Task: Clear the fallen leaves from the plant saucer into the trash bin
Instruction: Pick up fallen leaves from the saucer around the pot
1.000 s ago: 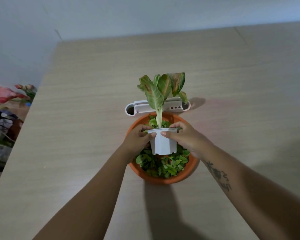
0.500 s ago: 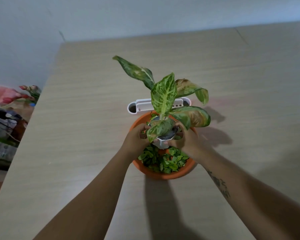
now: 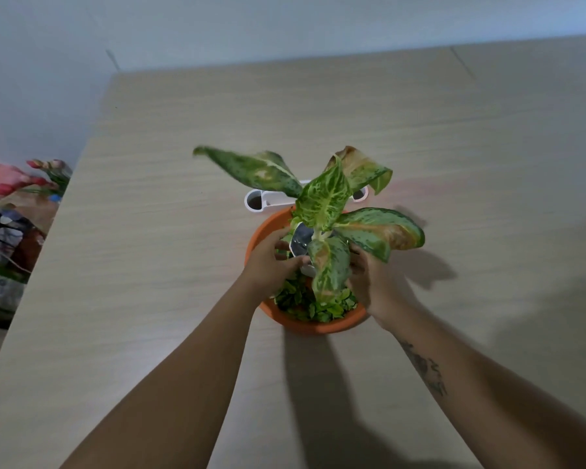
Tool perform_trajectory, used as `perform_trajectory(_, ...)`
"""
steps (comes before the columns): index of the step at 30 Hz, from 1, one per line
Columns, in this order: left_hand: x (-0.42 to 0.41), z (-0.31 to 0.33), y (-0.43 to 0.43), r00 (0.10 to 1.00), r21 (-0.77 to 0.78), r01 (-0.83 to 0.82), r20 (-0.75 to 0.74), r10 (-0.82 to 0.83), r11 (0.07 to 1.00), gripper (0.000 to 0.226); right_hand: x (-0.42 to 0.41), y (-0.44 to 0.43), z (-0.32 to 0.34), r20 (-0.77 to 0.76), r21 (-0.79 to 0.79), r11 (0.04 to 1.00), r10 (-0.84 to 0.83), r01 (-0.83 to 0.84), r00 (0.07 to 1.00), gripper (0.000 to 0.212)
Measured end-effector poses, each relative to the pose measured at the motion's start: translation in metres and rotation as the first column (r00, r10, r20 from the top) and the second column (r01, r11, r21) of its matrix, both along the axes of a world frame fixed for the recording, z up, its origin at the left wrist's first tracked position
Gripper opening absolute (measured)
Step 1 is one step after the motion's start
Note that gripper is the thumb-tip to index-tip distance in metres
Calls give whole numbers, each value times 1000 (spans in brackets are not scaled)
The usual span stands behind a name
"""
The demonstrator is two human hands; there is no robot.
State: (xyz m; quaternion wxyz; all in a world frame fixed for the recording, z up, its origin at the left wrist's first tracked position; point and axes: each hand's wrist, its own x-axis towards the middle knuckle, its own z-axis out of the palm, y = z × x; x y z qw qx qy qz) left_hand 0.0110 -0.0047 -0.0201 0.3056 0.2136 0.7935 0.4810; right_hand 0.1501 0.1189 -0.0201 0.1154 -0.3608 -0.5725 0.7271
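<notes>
An orange saucer point(image 3: 313, 325) sits mid-table, filled with small green fallen leaves point(image 3: 313, 304). Above it a small white pot point(image 3: 301, 239) carries a plant with large mottled green and brown leaves point(image 3: 322, 201). My left hand point(image 3: 271, 262) grips the pot from the left, and my right hand point(image 3: 372, 286) grips it from the right. The plant's leaves hide most of the pot and part of my right fingers. No trash bin is in view.
A white plastic holder point(image 3: 256, 199) lies on the wooden table point(image 3: 149, 265) just behind the saucer. Off the table's left edge is clutter with pink flowers point(image 3: 11, 181) and bags. A pale wall stands behind the table.
The pot with its plant has come up toward the camera between both hands, and the leaves now spread wider and cover more of the saucer. The saucer and the holder have not moved.
</notes>
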Motion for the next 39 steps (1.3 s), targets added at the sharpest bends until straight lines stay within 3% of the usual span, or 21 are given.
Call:
perform_trajectory(3,0,-1,1,1000,0,-15,5,15,1000,23,1,-17,-5,27,34,996,-79,78,997,32)
perform_trajectory(6,3,-4,1,995,8,-69,70,69,998,12,1,-28,-2,-9,-150,977,-156,153,988,49)
perform_trajectory(9,12,-6,0,984,-7,-163,77,163,987,13,-3,-24,5,46,-215,952,-214,219,976,28)
perform_trajectory(12,17,-11,-4,969,-52,-213,119,218,976,15,-5,-19,3,189,-204,971,-84,123,978,47)
perform_trajectory(14,16,-8,-3,970,-59,-206,124,212,977,21,-3,-19,-1,226,-251,954,-103,161,969,52)
perform_trajectory(19,3,6,7,975,8,-146,172,142,989,35,-1,-28,1,124,-330,897,-267,293,956,50)
perform_trajectory(22,1,4,8,968,2,-154,200,150,988,26,-4,-30,10,96,-385,851,-348,357,933,43)
perform_trajectory(25,8,1,1,938,35,-233,271,215,972,13,-9,-17,12,88,-378,827,-416,417,905,21)
perform_trajectory(31,10,3,-10,919,54,-268,314,238,962,37,-14,-12,17,73,-379,851,-364,363,929,14)
perform_trajectory(39,10,10,-3,901,112,-306,355,250,945,13,-22,-13,11,145,-373,859,-319,350,937,12)
